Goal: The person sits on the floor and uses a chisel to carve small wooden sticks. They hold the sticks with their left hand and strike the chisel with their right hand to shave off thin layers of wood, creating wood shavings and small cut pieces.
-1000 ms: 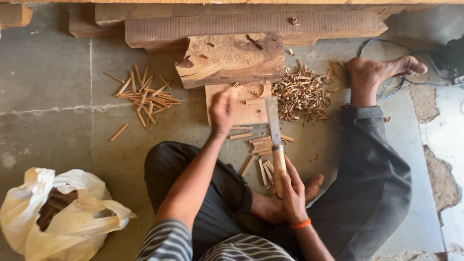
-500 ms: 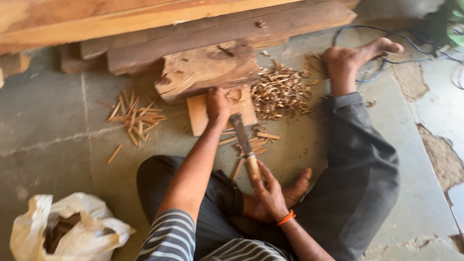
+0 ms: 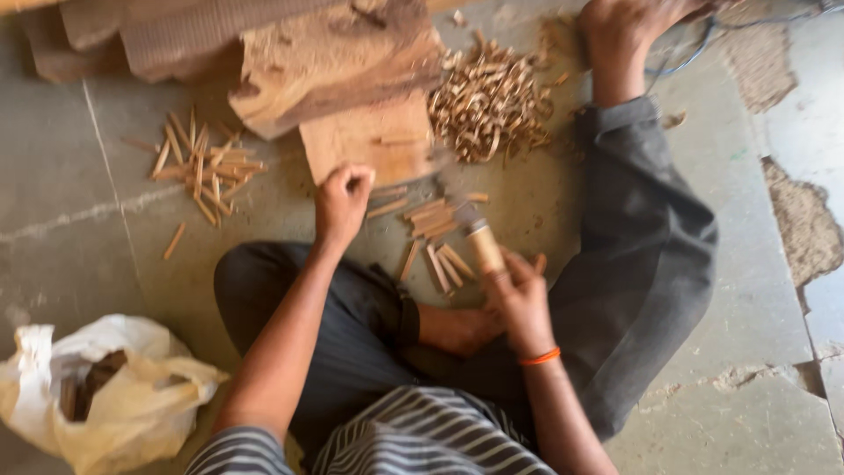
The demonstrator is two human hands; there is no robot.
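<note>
Concrete floor (image 3: 79, 220) is filling most of the frame, and I am sitting on it cross-legged in dark trousers. Rough timber slabs (image 3: 334, 53) are lying across the upper left, with a flat wooden block (image 3: 365, 141) lying just below them at upper centre. At lower left a white plastic bag (image 3: 114, 396) is sagging open. A heap of curled shavings (image 3: 488, 105) is sitting right of the block, and a scatter of split sticks (image 3: 207, 163) left of it. My left hand (image 3: 341, 200) is closing into a fist at the block's lower edge; I cannot tell what it is pinching. My right hand (image 3: 520, 299), centre frame, is gripping a chopping knife (image 3: 482, 242) by its pale handle, the blade blurring above more cut sticks (image 3: 435, 233).
</note>
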